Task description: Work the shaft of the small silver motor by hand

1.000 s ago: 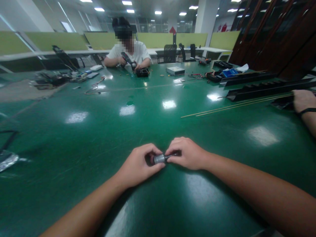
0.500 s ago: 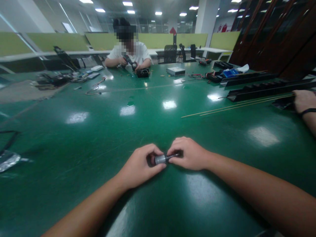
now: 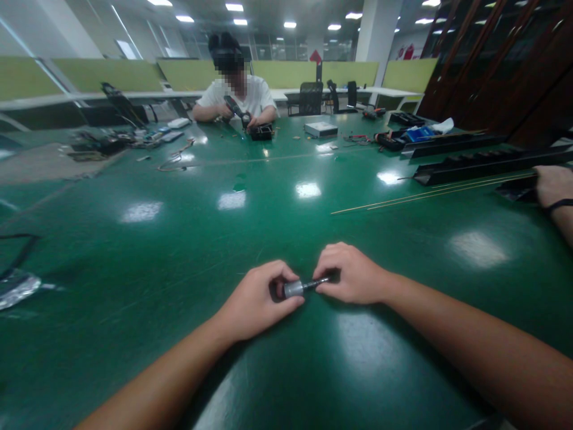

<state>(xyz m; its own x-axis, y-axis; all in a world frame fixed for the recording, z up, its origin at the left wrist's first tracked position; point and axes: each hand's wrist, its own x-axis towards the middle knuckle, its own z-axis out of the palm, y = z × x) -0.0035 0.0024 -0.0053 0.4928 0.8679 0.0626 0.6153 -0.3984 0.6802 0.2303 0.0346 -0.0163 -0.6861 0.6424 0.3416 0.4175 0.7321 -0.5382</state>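
My left hand [image 3: 257, 298] curls round a short cylindrical tool [image 3: 294, 289] with a silver collar and a thin dark shaft, which looks like a screwdriver. Its dark rear end lies partly hidden inside my palm. The shaft points right, toward my right hand [image 3: 351, 275]. There, thumb and fingertips pinch the end of the shaft, and the curled fingers cover part of it. Both hands are low over the green tabletop [image 3: 277, 364], close together with a small gap between them.
Across the table a person [image 3: 237, 98] handles a dark tool and a black box [image 3: 261, 132]. Another person's hand [image 3: 555, 185] rests at right by thin rods [image 3: 403, 199] and black channel pieces [image 3: 483, 164]. Loose parts [image 3: 102, 146] lie far left; a silvery packet [image 3: 18, 291] lies near left.
My right hand has slid a little to the right, away from my left hand, so more of the shaft shows between them. My left hand keeps its hold. The view has shifted slightly.
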